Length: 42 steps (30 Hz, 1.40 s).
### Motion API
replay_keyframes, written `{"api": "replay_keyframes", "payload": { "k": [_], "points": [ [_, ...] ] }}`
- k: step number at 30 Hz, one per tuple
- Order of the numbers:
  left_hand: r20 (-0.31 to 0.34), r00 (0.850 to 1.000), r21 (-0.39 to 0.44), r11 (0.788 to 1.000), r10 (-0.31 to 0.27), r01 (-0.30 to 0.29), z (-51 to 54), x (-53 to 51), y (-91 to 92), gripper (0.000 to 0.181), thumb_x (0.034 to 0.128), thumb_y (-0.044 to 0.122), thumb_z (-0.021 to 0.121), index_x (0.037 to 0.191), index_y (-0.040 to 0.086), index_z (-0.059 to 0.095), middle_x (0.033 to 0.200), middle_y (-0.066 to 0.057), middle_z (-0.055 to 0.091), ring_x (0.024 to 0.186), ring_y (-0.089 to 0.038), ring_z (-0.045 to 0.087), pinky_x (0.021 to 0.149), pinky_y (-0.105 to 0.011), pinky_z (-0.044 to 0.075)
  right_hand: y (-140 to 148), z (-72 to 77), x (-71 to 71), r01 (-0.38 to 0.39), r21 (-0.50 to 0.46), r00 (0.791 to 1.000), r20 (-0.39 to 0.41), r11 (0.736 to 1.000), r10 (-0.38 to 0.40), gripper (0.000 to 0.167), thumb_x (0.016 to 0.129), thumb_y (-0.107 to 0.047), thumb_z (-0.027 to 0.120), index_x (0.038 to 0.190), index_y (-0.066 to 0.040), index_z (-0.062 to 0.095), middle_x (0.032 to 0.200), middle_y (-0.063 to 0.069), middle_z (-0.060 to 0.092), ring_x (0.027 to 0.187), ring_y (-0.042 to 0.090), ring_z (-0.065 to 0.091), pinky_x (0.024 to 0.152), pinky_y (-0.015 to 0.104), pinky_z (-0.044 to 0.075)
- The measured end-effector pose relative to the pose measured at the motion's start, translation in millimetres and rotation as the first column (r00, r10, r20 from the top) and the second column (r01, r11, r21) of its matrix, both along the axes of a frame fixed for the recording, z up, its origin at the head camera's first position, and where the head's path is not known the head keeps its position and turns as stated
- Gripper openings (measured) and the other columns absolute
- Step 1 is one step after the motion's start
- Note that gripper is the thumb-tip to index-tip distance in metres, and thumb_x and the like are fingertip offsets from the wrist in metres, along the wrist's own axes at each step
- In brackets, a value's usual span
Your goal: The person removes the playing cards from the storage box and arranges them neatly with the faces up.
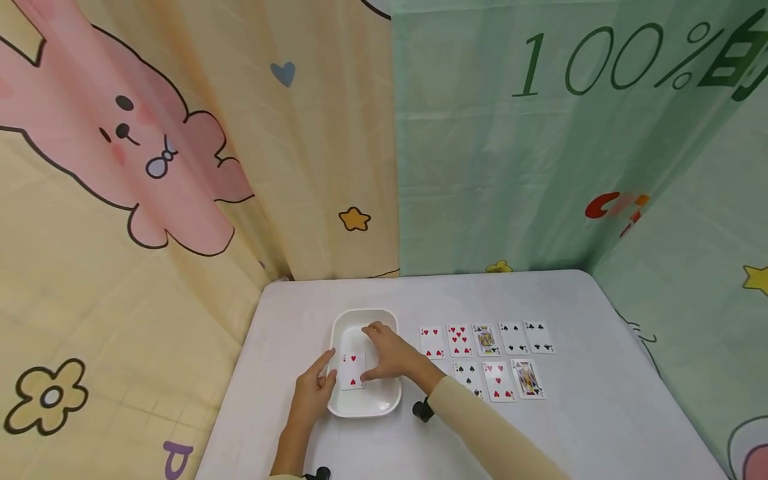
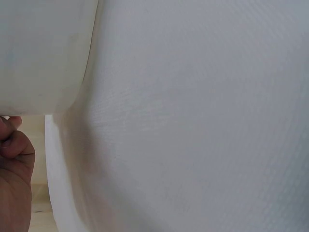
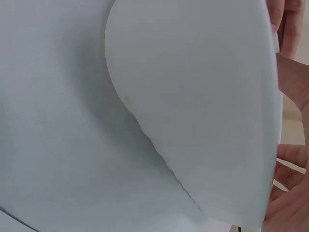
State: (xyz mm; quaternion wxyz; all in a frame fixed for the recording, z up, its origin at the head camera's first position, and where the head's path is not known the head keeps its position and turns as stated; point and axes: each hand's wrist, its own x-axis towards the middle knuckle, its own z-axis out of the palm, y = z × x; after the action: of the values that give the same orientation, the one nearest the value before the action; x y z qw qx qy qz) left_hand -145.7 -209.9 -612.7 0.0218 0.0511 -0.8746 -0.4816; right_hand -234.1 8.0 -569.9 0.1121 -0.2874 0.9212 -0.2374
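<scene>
A white tray (image 1: 366, 408) with rounded corners lies on the table, and a two of hearts (image 1: 353, 371) rests face up inside it. My left hand (image 1: 313, 389) holds the tray's left rim between thumb and fingers. Over the tray's right side, my right hand (image 1: 393, 355) is spread, its thumb by the card's lower right corner and its fingers toward the far end. The left wrist view shows the tray's outer wall (image 2: 43, 58) and part of the left hand. From the right wrist, the tray wall (image 3: 193, 96) hides most of the inside.
Two rows of face-up playing cards (image 1: 486, 341) lie right of the tray. The right forearm (image 1: 468, 413) partly covers the nearer row, with a face card (image 1: 527, 379) at its right end. Patterned curtains (image 1: 336, 133) surround the white table (image 1: 600, 427).
</scene>
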Motion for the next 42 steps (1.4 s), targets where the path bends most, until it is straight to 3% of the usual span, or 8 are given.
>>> {"api": "replay_keyframes", "payload": {
  "k": [10,19,29,42],
  "points": [
    [-0.047,0.999,0.007,1.000,-0.018,0.019,-1.5,0.5,-2.4,0.052,0.0980,0.007,0.068,0.147,0.019,0.058,0.047,0.008,0.039,0.041,-0.004,0.035,0.042,-0.020,0.036,-23.9,-8.0,-2.6,-0.028,0.198,1.000,0.004,0.980,0.028,0.109,0.067,-0.059,0.092,0.154,-0.013,0.045,0.154,0.005,0.047,0.136,0.019,0.052,0.112,0.035,0.049],
    [-0.076,0.997,0.015,0.999,-0.029,0.030,-2.1,-0.2,-0.7,0.052,0.0971,0.004,0.068,0.147,0.017,0.059,0.045,0.009,0.038,0.039,-0.001,0.032,0.040,-0.019,0.032,-29.6,-15.4,3.8,-0.038,0.355,0.988,-0.123,0.934,0.088,0.102,0.064,-0.073,0.085,0.144,-0.016,0.055,0.145,-0.001,0.053,0.127,0.017,0.052,0.104,0.033,0.049],
    [-0.093,0.995,0.009,0.999,-0.034,0.035,-3.7,-0.4,-1.5,0.052,0.0972,0.003,0.068,0.146,0.017,0.059,0.046,0.009,0.036,0.038,0.002,0.031,0.040,-0.019,0.031,-30.9,-20.2,4.0,-0.038,0.375,0.983,-0.152,0.926,0.102,0.084,0.066,-0.070,0.085,0.131,-0.022,0.066,0.136,-0.005,0.058,0.116,0.014,0.055,0.096,0.030,0.050],
    [-0.062,0.998,0.009,1.000,-0.024,0.024,-1.0,0.6,-0.3,0.051,0.0987,0.006,0.067,0.147,0.018,0.058,0.046,0.010,0.038,0.040,-0.001,0.034,0.040,-0.020,0.034,-29.0,-23.1,2.8,-0.049,0.344,0.984,-0.143,0.938,0.104,0.089,0.067,-0.068,0.087,0.139,-0.023,0.061,0.136,-0.005,0.061,0.121,0.014,0.055,0.104,0.032,0.049]
  ]
}}
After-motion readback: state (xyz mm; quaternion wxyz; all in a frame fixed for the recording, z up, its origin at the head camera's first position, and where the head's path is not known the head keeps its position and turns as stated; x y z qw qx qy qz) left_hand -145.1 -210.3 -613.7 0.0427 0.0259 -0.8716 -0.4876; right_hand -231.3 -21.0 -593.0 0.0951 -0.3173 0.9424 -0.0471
